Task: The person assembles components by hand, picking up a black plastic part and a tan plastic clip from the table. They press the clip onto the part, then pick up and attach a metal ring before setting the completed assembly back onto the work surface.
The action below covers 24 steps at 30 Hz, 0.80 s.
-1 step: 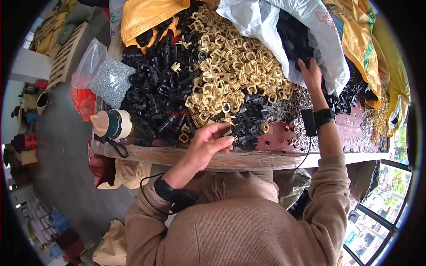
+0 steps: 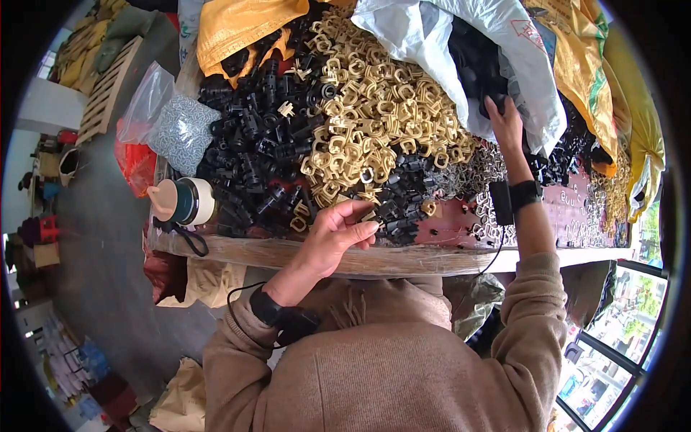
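Close to the table's front edge, my left hand point(image 2: 336, 234) is closed in a pinch, thumb against fingers. Whatever sits at its fingertips is too small and covered to name. Just beyond lie black plastic parts point(image 2: 399, 209) and a large heap of cream-coloured plastic clips point(image 2: 389, 108). My right hand point(image 2: 507, 124) reaches into the mouth of a white woven sack point(image 2: 536, 79) at the back right. Its thumb and fingers bend around something black among the dark contents point(image 2: 475, 61); their tips are partly hidden there.
A cup with a pink lid point(image 2: 180, 202) and a clear bag of small pieces point(image 2: 183, 128) stand on the left. Black fittings point(image 2: 252, 137) fill the left side. Metal clips point(image 2: 497, 209) lie right of centre. Yellow sacks point(image 2: 579, 72) line the far right. The wooden table edge point(image 2: 403, 261) runs before me.
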Available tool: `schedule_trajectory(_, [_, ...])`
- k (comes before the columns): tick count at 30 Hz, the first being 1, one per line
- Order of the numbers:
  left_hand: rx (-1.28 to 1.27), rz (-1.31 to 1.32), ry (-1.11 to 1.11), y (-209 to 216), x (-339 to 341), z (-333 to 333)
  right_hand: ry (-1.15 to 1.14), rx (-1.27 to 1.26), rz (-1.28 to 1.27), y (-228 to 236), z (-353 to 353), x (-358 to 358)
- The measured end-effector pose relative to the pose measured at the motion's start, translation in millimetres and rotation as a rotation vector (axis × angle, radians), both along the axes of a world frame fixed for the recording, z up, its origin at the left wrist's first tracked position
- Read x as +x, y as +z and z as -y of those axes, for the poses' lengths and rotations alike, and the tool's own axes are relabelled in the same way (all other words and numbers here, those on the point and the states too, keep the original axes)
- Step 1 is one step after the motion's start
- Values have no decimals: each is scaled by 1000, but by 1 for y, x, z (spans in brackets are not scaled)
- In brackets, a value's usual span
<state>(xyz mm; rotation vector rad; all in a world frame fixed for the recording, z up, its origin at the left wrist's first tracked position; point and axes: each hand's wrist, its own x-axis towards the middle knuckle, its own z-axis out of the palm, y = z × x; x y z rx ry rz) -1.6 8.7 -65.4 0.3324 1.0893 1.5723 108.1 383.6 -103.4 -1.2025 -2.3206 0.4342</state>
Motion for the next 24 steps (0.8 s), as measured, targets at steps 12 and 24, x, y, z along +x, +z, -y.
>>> schedule_trajectory(12, [-20,112,-78,12,14,23,590,-411,-247,65,176,76])
schedule_trajectory(24, [-76,-50,-152,14,22,27,973,-141,15,77,242,56])
